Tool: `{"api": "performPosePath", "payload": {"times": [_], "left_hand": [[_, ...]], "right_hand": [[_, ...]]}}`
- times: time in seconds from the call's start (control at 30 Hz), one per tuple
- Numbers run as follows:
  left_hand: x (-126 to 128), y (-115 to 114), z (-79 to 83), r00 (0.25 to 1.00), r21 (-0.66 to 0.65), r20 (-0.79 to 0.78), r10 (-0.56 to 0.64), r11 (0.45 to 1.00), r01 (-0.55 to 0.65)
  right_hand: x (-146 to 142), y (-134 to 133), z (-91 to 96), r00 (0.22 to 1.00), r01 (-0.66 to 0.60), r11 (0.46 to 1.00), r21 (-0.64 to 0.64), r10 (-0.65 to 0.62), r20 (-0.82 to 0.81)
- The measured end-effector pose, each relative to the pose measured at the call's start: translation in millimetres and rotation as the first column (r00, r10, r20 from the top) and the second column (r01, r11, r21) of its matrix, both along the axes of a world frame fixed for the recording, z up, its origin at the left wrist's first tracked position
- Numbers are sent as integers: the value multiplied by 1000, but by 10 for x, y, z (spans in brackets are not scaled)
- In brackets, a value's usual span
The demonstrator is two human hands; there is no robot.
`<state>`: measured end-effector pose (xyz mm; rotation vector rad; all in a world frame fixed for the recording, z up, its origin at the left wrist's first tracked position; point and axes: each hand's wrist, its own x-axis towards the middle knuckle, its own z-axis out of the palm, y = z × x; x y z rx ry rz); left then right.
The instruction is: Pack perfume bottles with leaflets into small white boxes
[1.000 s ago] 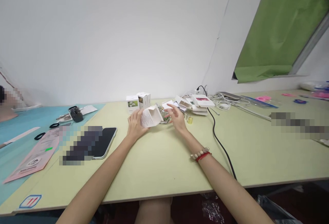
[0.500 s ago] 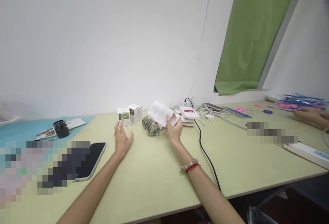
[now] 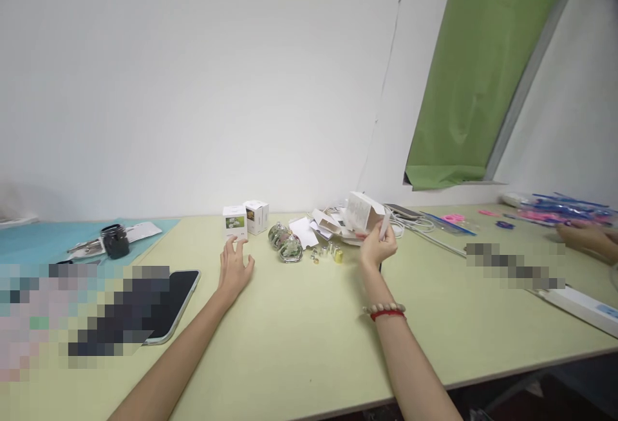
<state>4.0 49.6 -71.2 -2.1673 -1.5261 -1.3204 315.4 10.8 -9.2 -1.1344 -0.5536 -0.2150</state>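
My right hand (image 3: 376,247) is closed on an opened white carton (image 3: 363,211), held just above a pile of flattened cartons (image 3: 333,223) at the back of the table. My left hand (image 3: 235,268) rests open on the pale green table (image 3: 299,331), fingers spread, just in front of a small white box with a flower picture (image 3: 235,221). A second small box (image 3: 255,215) stands beside it. Two small glass jars (image 3: 286,243) and several tiny gold caps (image 3: 327,253) lie between my hands.
A phone (image 3: 171,302) lies left of my left arm. A dark jar (image 3: 114,241) sits on a blue mat (image 3: 48,241). White and black cables (image 3: 410,218) lie behind the cartons. Another person's hand (image 3: 584,237) works at the far right near pink and blue items (image 3: 555,207).
My right hand has carried the opened carton to the right, over the pile of flat cartons. My left hand let go of it a second ago and now rests by the flower box.
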Motion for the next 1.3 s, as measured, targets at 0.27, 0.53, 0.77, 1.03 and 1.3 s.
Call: {"api": "performPosePath", "payload": {"times": [0.27, 0.53, 0.77, 1.03, 1.3], "left_hand": [[2, -16, 9, 1000, -32, -16, 3, 999, -3], [5, -2, 4, 999, -65, -31, -27, 998, 25], [0, 46, -33, 998, -79, -23, -53, 996, 51], [0, 55, -13, 998, -92, -5, -58, 994, 57], [-20, 143, -9, 983, -231, 173, 58, 973, -16]], "right_hand": [[131, 71, -104, 874, 122, 986, -116, -51, 483], [196, 175, -339, 814, 94, 919, -382, 150, 562], [204, 227, -382, 817, 98, 914, -394, 152, 556], [-16, 108, -238, 851, 257, 939, -227, -109, 514], [-705, 61, -272, 684, -113, 917, -382, 350, 640]]}}
